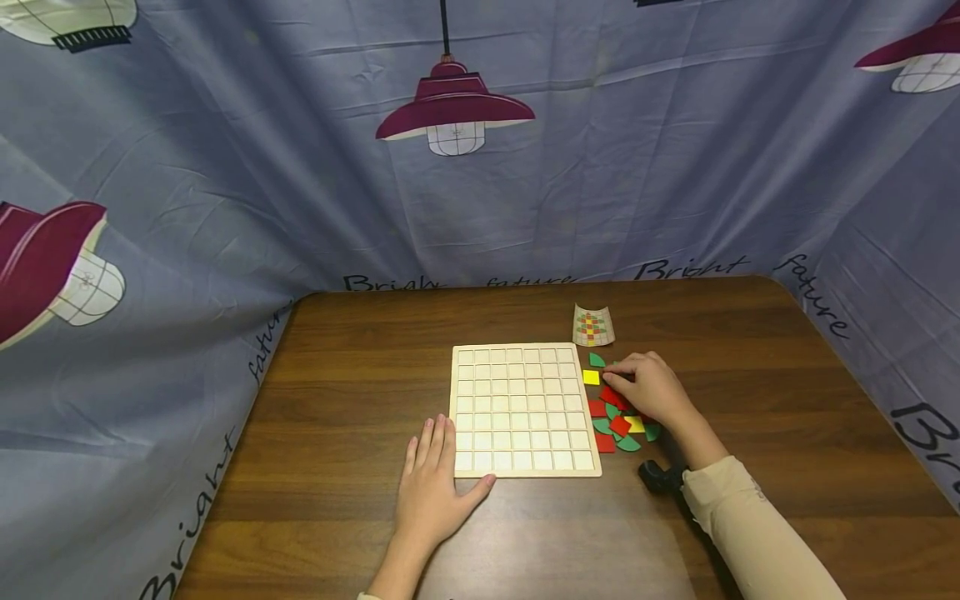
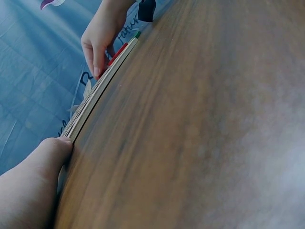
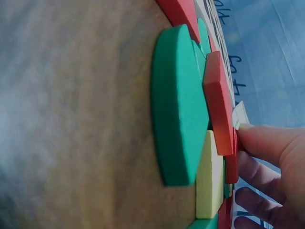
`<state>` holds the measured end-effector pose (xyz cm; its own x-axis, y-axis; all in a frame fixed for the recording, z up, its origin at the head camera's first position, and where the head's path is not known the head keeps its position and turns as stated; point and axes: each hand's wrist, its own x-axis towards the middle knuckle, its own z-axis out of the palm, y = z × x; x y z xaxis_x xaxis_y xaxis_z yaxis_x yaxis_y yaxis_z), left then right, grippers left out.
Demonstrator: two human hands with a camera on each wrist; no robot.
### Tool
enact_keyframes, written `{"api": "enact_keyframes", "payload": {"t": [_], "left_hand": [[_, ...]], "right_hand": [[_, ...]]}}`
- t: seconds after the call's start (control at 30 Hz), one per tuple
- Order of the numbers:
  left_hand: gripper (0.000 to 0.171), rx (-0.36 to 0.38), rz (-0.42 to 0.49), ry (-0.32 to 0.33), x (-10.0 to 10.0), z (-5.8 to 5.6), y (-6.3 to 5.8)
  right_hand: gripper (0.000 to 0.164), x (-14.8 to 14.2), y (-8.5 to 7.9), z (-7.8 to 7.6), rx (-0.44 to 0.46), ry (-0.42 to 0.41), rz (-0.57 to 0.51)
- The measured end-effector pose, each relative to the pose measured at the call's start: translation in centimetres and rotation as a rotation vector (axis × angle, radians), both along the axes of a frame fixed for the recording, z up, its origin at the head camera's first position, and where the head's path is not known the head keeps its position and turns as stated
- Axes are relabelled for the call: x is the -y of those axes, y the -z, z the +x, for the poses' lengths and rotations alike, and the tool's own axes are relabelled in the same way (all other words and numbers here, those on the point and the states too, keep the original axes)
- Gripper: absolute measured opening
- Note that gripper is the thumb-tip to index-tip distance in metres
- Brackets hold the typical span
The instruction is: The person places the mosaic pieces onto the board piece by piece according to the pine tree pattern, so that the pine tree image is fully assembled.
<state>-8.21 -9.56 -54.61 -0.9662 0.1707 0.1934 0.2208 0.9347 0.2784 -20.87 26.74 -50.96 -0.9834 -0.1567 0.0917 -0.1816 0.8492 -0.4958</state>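
A pale wooden grid board (image 1: 523, 410) lies on the table, its square cells bare. My left hand (image 1: 431, 487) rests flat at its near left corner, fingers spread along the left edge and thumb at the near edge; the left wrist view shows the thumb (image 2: 55, 148) against the rim. My right hand (image 1: 651, 390) is over the far part of a pile of tiles, thumb and index finger pinching a small red tile (image 3: 238, 142), mostly hidden by the fingers. About it lie red squares (image 1: 619, 426), green rounded tiles (image 1: 628, 443) and yellow squares (image 1: 591, 377).
A small pattern card (image 1: 593, 327) with a coloured grid design stands beyond the board's far right corner. A black strap-like thing (image 1: 658, 477) is at the right wrist. A blue-grey curtain (image 1: 570, 192) with printed lamps hangs behind the wooden table (image 1: 352, 400).
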Motion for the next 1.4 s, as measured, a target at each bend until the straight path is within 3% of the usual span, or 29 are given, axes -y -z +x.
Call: {"api": "enact_keyframes", "payload": {"t": [0.23, 0.77, 1.1, 1.4], "left_hand": [[0.102, 0.004, -0.001, -0.004, 0.1, -0.1, 0.1], [0.102, 0.011, 0.002, 0.000, 0.0, -0.1, 0.0], [0.103, 0.003, -0.007, -0.003, 0.0, -0.1, 0.0], [0.103, 0.010, -0.012, -0.009, 0.0, 0.0, 0.1]], "right_hand": [[0.029, 0.0, -0.4, -0.3, 0.016, -0.014, 0.011], [0.030, 0.5, -0.8, -0.6, 0.098, 0.039, 0.017], [0.034, 0.6, -0.9, -0.6, 0.115, -0.036, 0.107], [0.034, 0.7, -1.2, -0.7, 0.114, -0.045, 0.179]]}}
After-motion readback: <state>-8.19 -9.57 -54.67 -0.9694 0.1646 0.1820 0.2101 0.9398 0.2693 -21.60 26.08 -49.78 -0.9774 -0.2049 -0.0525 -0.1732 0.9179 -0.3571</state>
